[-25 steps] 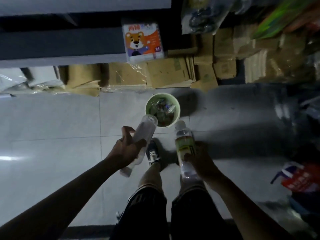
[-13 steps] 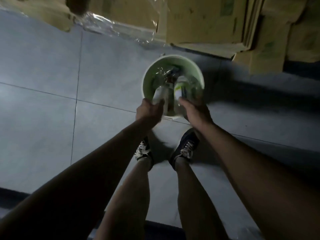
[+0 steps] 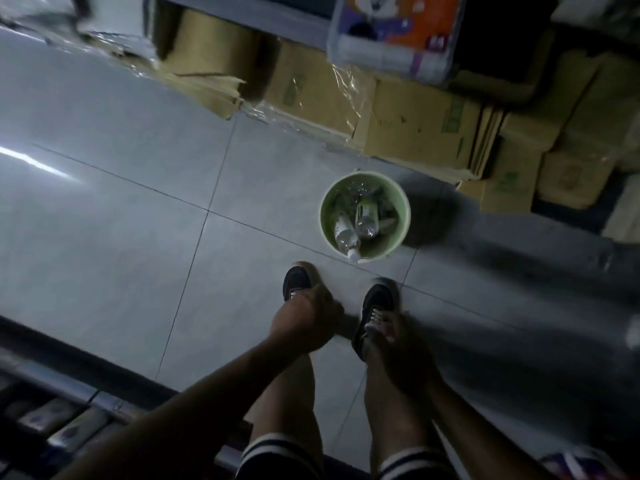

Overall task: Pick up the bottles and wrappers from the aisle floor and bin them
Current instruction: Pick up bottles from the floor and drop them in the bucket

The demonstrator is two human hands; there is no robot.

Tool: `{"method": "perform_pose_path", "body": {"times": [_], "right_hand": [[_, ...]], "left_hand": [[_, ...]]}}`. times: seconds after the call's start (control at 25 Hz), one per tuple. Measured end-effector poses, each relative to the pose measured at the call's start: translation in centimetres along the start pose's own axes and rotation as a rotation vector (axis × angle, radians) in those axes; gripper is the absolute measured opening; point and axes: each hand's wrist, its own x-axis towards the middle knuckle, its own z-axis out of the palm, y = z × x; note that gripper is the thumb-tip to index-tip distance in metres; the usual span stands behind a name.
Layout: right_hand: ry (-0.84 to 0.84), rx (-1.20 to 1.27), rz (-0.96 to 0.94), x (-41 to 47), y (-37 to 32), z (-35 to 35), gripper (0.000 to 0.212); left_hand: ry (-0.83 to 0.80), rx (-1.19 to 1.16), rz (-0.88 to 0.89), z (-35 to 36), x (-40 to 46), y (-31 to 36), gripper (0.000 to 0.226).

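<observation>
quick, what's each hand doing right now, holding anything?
Left hand: loosely curled, holding nothing.
Right hand: blurred, nothing visibly held; open or closed cannot be told.

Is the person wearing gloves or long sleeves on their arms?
No gloves and no sleeves show. The left hand and the right hand are bare, and so are both forearms right to the picture's edge. No watch, ring or band can be made out, though the picture is dim and blurred. Lower down, the person wears dark shorts with pale stripes at the hems, and dark sneakers with pale laces.
</observation>
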Motion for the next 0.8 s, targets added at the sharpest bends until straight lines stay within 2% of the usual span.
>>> {"method": "perform_pose_path", "body": {"times": [0.16,0.28,0.4,0.64,0.8], "right_hand": [[-0.067,-0.246,-0.130,-6.9,-3.7,-3.5,0.039],[-0.035,-0.457,-0.266,-11.8,-6.4,-5.5,0.038],[-0.055,-0.630,-0.397,-16.1,-8.4,-6.3,0.038],[-0.108,-0.954,-0.592,-23.0,-10.1,-4.8,0.043],[-0.143,-1.085,-0.699,-26.4,-9.8,-2.6,0.042]], "left_hand": [[0.115,0.049,-0.031,-2.9,-8.6,-0.4,0.033],[0.251,0.063,-0.019,-4.6,-15.3,-0.1,0.037],[0.356,-0.020,-0.026,-4.6,-21.9,-0.8,0.041],[0.442,-0.238,-0.190,0.7,-33.7,-4.7,0.043],[0.422,-0.306,-0.288,6.8,-39.1,-7.5,0.045]]}}
